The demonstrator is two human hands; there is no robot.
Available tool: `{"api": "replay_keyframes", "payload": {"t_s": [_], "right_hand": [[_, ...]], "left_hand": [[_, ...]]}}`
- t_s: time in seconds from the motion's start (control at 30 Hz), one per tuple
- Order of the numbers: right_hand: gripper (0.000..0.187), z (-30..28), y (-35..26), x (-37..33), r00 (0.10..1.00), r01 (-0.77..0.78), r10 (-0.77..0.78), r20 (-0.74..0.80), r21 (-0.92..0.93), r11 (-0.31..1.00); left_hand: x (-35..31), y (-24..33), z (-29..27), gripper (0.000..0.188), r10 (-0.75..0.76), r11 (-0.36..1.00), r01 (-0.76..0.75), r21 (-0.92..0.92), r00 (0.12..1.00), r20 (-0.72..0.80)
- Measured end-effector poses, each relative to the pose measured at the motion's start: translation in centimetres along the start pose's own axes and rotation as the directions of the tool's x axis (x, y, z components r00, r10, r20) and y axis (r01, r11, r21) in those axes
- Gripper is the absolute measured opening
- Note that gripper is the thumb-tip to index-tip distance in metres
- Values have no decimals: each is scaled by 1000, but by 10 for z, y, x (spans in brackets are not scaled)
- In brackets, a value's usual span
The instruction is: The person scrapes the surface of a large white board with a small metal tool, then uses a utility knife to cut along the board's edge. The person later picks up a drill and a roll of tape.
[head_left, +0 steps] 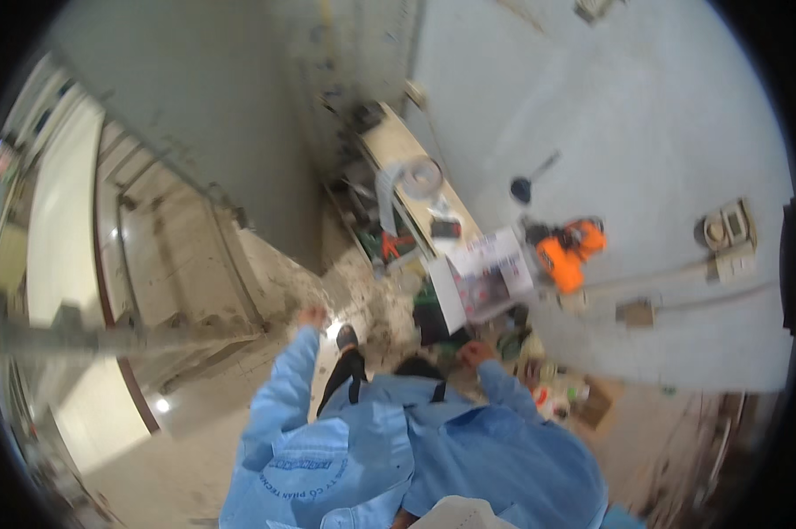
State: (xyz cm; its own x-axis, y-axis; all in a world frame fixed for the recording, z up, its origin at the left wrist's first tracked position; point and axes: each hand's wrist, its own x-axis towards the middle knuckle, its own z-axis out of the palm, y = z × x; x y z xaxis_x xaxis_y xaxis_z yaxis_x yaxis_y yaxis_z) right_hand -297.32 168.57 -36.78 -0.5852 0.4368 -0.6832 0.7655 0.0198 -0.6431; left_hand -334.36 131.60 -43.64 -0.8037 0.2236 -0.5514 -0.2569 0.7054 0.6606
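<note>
My left hand [311, 317] hangs at the end of a blue sleeve [283, 375], over the stained floor left of my shoe [347, 336]. Motion smears its fingers, and nothing held shows. On the other side, my right hand [477, 353] is low, just below an open white cardboard box [490, 275] with printed flaps. Dark green items [430, 319] lie close to that hand; whether it touches them is unclear. The fingers there are small and blurred too.
A narrow wooden bench [396, 141] against the wall bears a tape-like roll [421, 177]. Red-handled tools [394, 246] lie in its lower tray. An orange object [564, 259] is at the wall. A small brown carton [599, 404] stands right; a metal frame [230, 264] is left.
</note>
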Motion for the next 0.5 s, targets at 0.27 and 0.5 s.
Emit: {"api": "replay_keyframes", "payload": {"t_s": [0.27,0.5], "right_hand": [[31,105,106,-74,980,-200,195,-48,-197,960],[27,149,92,-53,914,-396,402,62,-90,914]], "left_hand": [[179,453,-157,20,829,452,-892,-11,425,-364],[202,739,-340,24,749,262,-965,-3,205,-630]]}}
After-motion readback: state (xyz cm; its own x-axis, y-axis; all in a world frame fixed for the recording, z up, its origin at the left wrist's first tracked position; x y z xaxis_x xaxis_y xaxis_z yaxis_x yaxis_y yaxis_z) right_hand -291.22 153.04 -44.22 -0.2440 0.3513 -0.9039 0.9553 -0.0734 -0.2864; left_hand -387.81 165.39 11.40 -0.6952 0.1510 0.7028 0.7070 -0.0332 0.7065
